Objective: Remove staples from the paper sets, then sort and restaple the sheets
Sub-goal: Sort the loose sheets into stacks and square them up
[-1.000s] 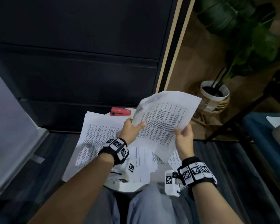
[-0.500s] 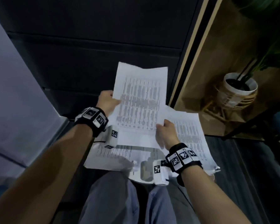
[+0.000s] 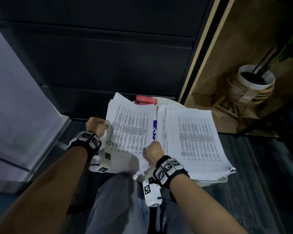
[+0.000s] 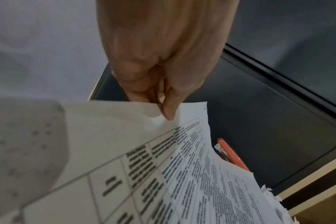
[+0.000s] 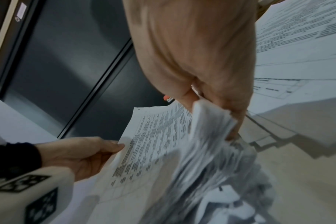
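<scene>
The sheet (image 3: 130, 130) has come down onto the left pile, both hands (image 3: 96, 125) (image 3: 153, 152) still pinching it; sorting continues, stapler (image 3: 145, 100) untouched.

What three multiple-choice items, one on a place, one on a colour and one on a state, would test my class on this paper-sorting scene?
1. Where is the stapler?
A. beyond the papers
B. on the floor
C. in a hand

2. What colour is it?
A. blue
B. red
C. green

3. What is the left hand doing?
A. resting open
B. pinching the held sheets' edge
C. pressing the stapler

Answers:
1 A, it lies behind the sheets.
2 B, its body is red.
3 B, thumb and fingers pinch the edge; the right hand grips the near corner.
</scene>
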### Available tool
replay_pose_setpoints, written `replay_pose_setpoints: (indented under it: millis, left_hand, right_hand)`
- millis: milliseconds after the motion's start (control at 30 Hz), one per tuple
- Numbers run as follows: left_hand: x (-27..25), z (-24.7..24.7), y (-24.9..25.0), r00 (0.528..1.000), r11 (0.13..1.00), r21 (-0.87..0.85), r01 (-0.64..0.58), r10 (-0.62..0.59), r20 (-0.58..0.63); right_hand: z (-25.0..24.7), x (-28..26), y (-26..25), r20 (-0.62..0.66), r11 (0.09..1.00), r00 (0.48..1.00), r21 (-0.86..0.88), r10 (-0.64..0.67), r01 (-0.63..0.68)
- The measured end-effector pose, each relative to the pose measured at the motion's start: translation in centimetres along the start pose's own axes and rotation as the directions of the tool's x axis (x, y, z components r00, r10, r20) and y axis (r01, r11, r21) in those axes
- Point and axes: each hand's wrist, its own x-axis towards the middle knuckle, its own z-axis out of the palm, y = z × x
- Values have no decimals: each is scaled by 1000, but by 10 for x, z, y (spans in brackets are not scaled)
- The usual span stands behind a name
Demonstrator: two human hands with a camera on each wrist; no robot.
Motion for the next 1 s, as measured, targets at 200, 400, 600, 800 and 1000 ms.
replay_pose_setpoints:
  millis: [200,400,600,800,1000]
  left_hand:
    - [-1,6,-11,1000,985,169,22,-22,1]
    - [1,11,-14,999,958,287,21,-12,-33]
    - [-3,15,-11,995,948,312,63,-82,49]
    - [-20,35,38,968,959,-132,-251,246,-50]
    - [-57,91,114,899,970,-237,52,58,434]
  right_hand:
    - [4,5,2,45,997,998,-69,38,-35]
    - [4,10,-1,32,988,995,-127,90,-85]
    - [-11,8,-6,-24,989,998,-135,58,-61]
    - [-122,36,-2,-454,981,884,-96,109,-170]
    - [-203,37,58,-607,874,698,-11,380,-486]
